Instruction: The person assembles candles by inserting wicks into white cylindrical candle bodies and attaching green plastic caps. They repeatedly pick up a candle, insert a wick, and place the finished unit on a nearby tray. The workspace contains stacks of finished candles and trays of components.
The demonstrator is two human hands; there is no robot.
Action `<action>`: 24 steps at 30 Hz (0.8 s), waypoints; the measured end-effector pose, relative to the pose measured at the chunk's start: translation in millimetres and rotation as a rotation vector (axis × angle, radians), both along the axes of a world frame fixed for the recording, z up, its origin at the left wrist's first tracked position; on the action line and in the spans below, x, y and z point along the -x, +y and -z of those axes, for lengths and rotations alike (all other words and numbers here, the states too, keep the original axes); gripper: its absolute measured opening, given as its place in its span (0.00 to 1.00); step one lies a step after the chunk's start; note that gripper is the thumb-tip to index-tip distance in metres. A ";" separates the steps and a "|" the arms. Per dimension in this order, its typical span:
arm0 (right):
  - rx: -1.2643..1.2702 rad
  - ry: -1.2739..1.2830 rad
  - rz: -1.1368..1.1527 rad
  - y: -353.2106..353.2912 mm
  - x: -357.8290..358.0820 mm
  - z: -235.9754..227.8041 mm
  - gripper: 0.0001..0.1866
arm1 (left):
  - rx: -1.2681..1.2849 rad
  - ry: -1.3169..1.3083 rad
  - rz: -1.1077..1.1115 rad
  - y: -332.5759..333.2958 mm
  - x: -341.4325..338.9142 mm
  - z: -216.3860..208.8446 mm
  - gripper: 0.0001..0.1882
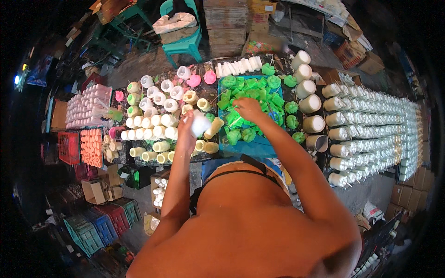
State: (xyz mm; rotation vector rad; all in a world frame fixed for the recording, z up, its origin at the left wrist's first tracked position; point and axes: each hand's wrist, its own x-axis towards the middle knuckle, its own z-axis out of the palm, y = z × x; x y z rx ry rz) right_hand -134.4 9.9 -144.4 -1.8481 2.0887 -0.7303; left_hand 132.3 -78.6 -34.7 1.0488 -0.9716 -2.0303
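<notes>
White and round, a wax candle sits gripped in the left hand, lifted clear of the table (for inspection, perhaps), while the right hand pinches green wax pieces in the blue tray.

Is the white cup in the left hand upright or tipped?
Tipped. The left hand holds the white cup on its side, its round end facing the camera.

Both bare arms reach forward, left hand raised with fingers curled, right hand lowered, palm down.
</notes>
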 end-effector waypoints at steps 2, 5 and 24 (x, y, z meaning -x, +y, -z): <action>-0.092 0.091 -0.040 -22.3 -7.3 29.1 0.08 | 0.053 -0.046 0.045 5.0 -9.3 1.8 0.20; -0.113 0.163 -0.061 -43.7 -20.7 49.6 0.08 | 0.174 -0.053 0.142 17.7 -16.4 4.4 0.19; 0.110 -0.690 0.066 56.1 -55.6 -236.3 0.06 | 0.823 0.004 0.377 32.2 29.2 -102.4 0.09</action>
